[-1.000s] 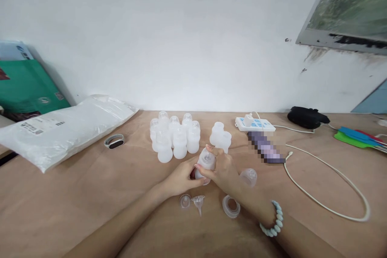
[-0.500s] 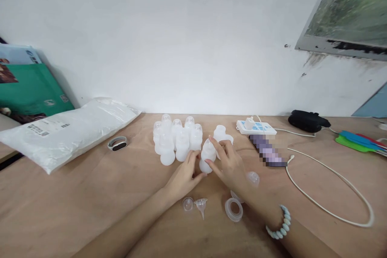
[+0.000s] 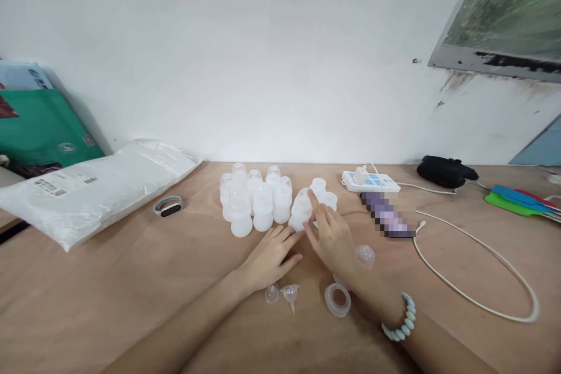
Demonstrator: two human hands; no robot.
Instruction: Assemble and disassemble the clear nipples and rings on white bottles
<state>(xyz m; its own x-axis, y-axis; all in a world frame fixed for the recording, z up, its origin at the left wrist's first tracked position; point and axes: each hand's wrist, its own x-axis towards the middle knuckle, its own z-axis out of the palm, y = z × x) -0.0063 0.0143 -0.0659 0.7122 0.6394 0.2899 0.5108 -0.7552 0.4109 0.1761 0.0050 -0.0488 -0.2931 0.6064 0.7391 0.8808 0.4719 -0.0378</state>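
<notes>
A small frosted white bottle with a clear dome cap stands upright, just right of a group of several similar capped bottles. My right hand is at its right side, index finger stretched along the upper part and thumb low and apart. Flat and spread, my left hand has its fingertips by the bottle's base; whether they touch it I cannot tell. Closer to me lie a small clear funnel, a little round clear piece, and a whitish ring. A clear dome cap is partly behind my right forearm.
White uncapped bottles stand behind my right hand. Further right are a power strip, a phone, a looped white cable, a black case and coloured spatulas. Leftward are a wristband and a white parcel.
The bottle between my hands has moved slightly away from me, closer to the group. My left fingers have straightened and come off its side; my right hand has loosened around it.
</notes>
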